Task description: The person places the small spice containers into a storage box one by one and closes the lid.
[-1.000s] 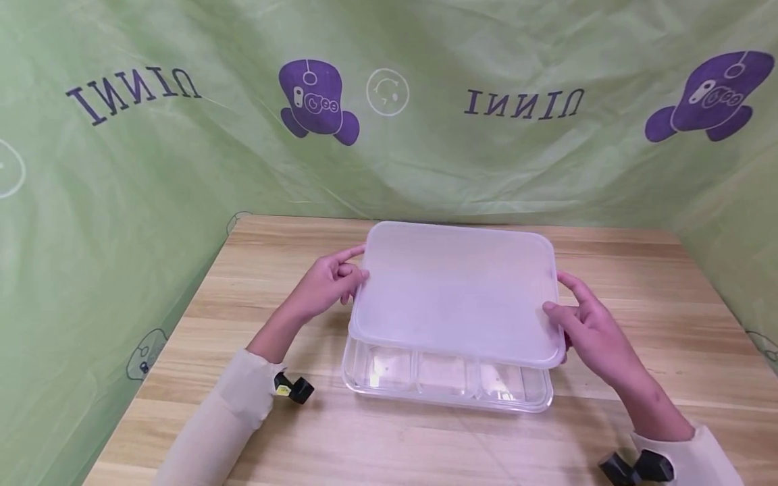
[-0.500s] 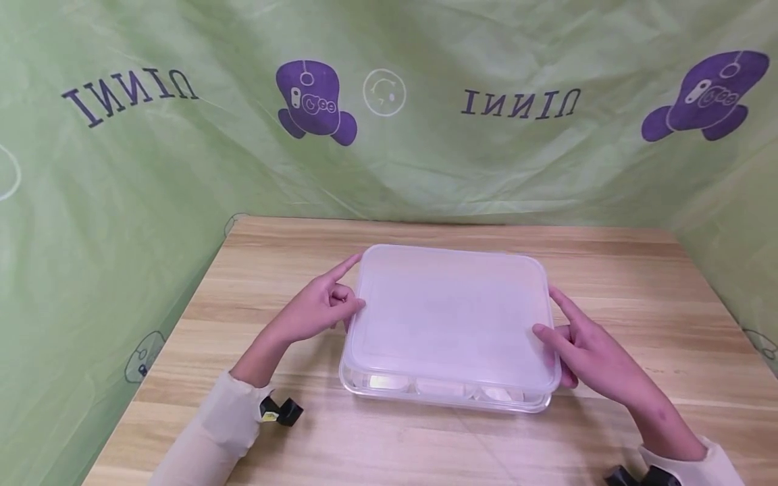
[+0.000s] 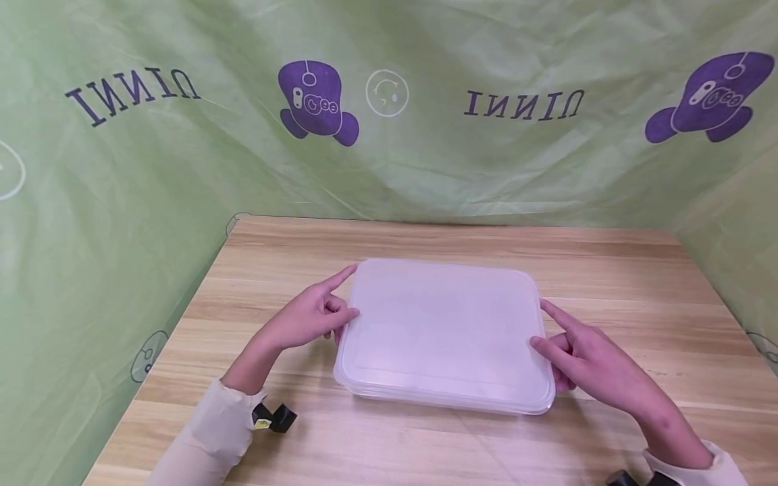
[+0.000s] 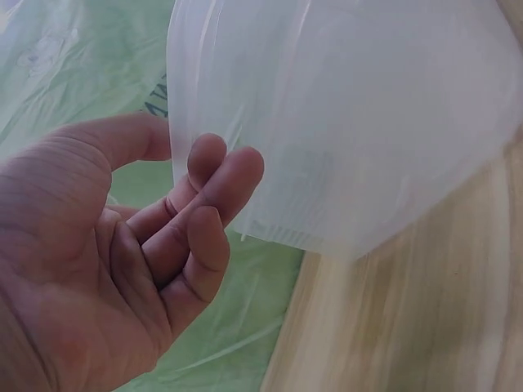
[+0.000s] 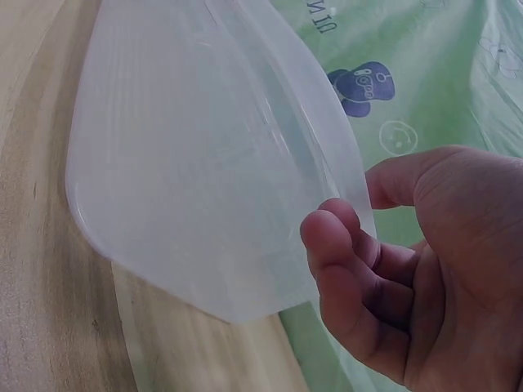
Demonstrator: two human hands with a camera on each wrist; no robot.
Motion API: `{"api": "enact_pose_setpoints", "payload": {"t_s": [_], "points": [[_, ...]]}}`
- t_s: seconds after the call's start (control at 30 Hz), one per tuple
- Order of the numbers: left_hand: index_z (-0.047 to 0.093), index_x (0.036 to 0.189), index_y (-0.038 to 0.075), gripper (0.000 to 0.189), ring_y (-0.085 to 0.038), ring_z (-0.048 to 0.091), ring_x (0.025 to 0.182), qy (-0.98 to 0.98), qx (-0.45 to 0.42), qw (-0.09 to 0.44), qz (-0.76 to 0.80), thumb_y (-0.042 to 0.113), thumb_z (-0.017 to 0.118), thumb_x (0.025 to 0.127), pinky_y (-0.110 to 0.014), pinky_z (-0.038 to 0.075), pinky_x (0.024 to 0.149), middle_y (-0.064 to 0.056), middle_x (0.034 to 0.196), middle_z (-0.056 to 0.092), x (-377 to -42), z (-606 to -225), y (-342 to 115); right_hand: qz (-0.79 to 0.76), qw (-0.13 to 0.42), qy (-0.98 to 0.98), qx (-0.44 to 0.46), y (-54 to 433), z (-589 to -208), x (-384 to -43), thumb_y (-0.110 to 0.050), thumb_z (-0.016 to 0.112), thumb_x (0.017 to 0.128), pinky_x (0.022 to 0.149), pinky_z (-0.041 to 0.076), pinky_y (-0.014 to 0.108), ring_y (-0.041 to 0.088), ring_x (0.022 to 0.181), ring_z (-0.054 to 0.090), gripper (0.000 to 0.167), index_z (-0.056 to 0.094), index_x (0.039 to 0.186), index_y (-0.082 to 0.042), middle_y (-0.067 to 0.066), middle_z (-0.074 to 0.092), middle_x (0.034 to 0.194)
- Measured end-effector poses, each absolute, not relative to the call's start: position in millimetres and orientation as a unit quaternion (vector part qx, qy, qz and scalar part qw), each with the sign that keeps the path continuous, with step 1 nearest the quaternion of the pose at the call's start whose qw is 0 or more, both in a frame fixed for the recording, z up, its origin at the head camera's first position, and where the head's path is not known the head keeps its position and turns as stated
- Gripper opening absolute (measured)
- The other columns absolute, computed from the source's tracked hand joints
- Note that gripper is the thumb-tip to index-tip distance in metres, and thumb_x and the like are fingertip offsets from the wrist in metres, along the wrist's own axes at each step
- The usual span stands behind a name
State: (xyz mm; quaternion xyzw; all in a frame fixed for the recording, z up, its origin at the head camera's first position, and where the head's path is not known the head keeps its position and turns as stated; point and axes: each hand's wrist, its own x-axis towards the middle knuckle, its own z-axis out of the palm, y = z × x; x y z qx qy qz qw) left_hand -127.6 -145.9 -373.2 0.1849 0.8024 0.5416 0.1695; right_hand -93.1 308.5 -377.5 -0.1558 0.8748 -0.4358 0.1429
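A frosted white plastic lid (image 3: pixel 444 324) lies over a clear rectangular food container (image 3: pixel 437 402), whose rim shows as a thin band along the near side. My left hand (image 3: pixel 310 316) holds the lid's left edge, thumb on top and index finger stretched toward the far corner. On the opposite side, my right hand (image 3: pixel 598 364) grips the right edge, its thumb over the top and index finger along the side. Both wrist views show the lid (image 4: pixel 351 114) from below, with the curled fingers of the left hand (image 4: pixel 122 237) and right hand (image 5: pixel 417 261) at its edge. The container's inside is hidden.
The container rests on a light wood-grain table (image 3: pixel 377 452). Green printed sheeting (image 3: pixel 425 162) hangs behind the table and along both sides. A small black device (image 3: pixel 276 417) is strapped at the left sleeve, and another (image 3: pixel 641 479) at the right one.
Both hands have lowered the lid toward me onto the container, so its compartments, visible a second ago, are now covered. The container has stayed nearly in place.
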Motion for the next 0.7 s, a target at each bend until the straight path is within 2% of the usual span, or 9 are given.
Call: {"api": "enact_pose_setpoints", "payload": {"t_s": [0.1,0.37,0.7], "points": [[0.01,0.165,0.007,0.085,-0.052,0.063,0.065,0.802,0.183,0.175,0.542,0.015,0.067,0.102,-0.034,0.052,0.057,-0.01,0.061,0.051,-126.2,-375.7,-146.6,-0.429,0.149,0.878,-0.154,308.1,-376.8,-92.6,-0.033,0.061,0.106,0.052,0.049,0.03,0.016,0.051,0.056,0.077,0.018,0.164,-0.007,-0.002,0.059,0.063],[0.012,0.164,0.005,0.083,-0.052,0.063,0.064,0.809,0.185,0.17,0.532,0.015,0.065,0.101,-0.032,0.053,0.058,-0.012,0.065,0.062,-124.8,-382.6,-145.6,-0.424,0.153,0.879,-0.153,308.2,-376.5,-91.5,-0.036,0.063,0.104,0.052,0.048,0.029,0.015,0.051,0.053,0.077,0.023,0.164,-0.009,-0.002,0.058,0.062],[0.012,0.164,0.003,0.082,-0.048,0.065,0.064,0.806,0.187,0.178,0.532,0.014,0.064,0.101,-0.048,0.058,0.062,-0.009,0.066,0.063,-126.1,-383.7,-145.2,-0.422,0.149,0.881,-0.157,308.7,-377.6,-95.0,-0.032,0.062,0.105,0.053,0.046,0.028,0.013,0.05,0.051,0.073,0.024,0.163,-0.008,-0.003,0.056,0.061]]}}
